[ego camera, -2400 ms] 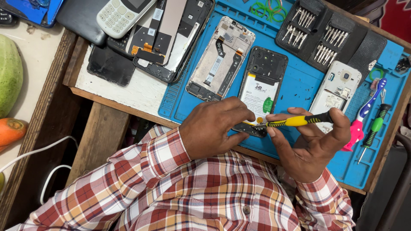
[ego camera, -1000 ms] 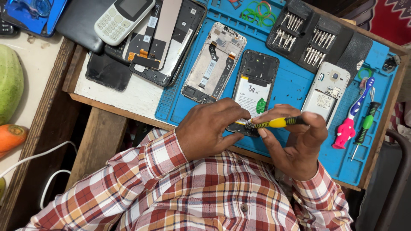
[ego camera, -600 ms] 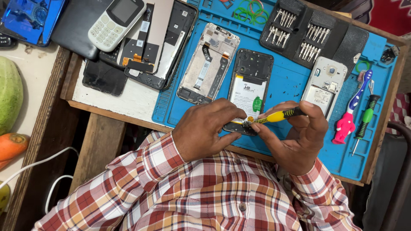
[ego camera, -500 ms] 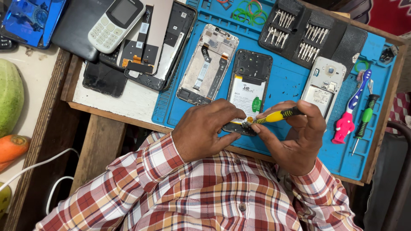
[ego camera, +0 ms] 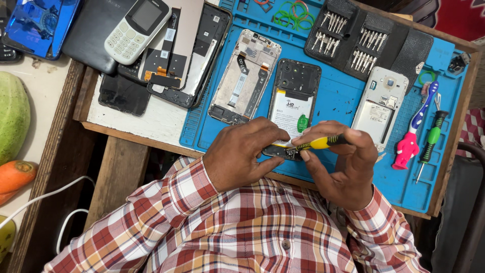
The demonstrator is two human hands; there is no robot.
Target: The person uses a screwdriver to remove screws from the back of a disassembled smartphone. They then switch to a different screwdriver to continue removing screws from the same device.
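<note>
An opened black phone [ego camera: 294,96] with its battery showing lies on the blue repair mat [ego camera: 338,101]. My left hand [ego camera: 242,154] pinches the phone's near end and steadies it. My right hand [ego camera: 338,164] holds a small yellow and black screwdriver [ego camera: 318,144] lying almost flat, its tip pointing left at the phone's bottom edge between my fingers. The tip itself is hidden by my fingertips.
On the mat lie a phone frame [ego camera: 245,76], a white phone back [ego camera: 380,103], a black bit case [ego camera: 366,43], a green screwdriver [ego camera: 429,144] and a pink-handled brush [ego camera: 411,136]. A white keypad phone [ego camera: 136,30] and display parts lie at the left. A carrot [ego camera: 15,177] sits at the far left.
The view has shifted a little, so the bench sits higher in frame. My hands have stayed on the phone's near end and my right hand has drawn the screwdriver in closer.
</note>
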